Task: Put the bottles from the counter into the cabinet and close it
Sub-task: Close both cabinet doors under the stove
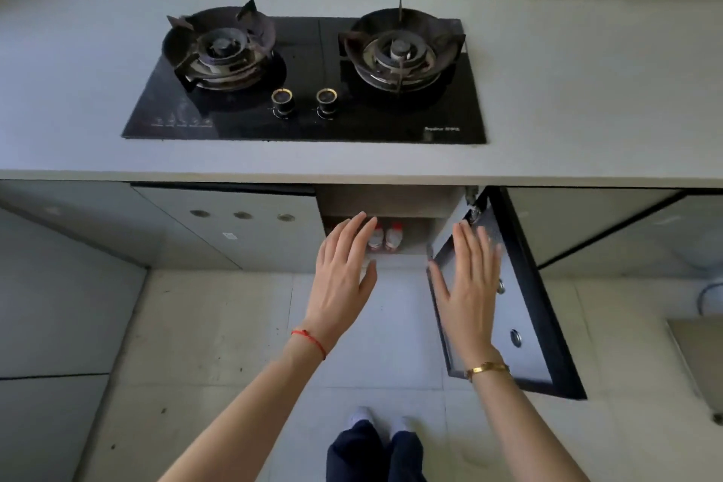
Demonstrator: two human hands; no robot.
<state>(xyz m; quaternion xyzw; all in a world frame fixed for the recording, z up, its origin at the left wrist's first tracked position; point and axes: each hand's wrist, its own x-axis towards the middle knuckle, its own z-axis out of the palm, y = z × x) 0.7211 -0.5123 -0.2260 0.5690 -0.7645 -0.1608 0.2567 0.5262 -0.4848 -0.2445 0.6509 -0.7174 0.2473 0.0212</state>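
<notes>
A: Where are the bottles (385,237) just now?

B: Two of them stand side by side inside the open cabinet (395,203), on its lower shelf, red caps up. They sit just beyond the fingertips of the left hand (342,274), which partly cover the left bottle.

A: And is that hand gripping anything?

B: No. Its fingers are straight and held close together, thumb out to the side, palm down. It holds nothing (a red string is tied round the wrist).

A: The other hand?

B: The right hand (467,286) is spread flat too, fingers extended and slightly blurred. It lies in front of the inner face of the cabinet door (524,309); whether the palm actually touches the door, I cannot tell. A gold bracelet sits on that wrist.

A: How does the door stand?

B: Swung wide, hinged at the cabinet's right side, its panel running back from the right fingers toward the person.

A: Anything above the fingers?

B: The counter (587,110), with a black two-burner gas stove (305,78) set into it, well beyond both sets of fingertips. Below the wrists, pale floor tiles and the person's own shoes.
</notes>
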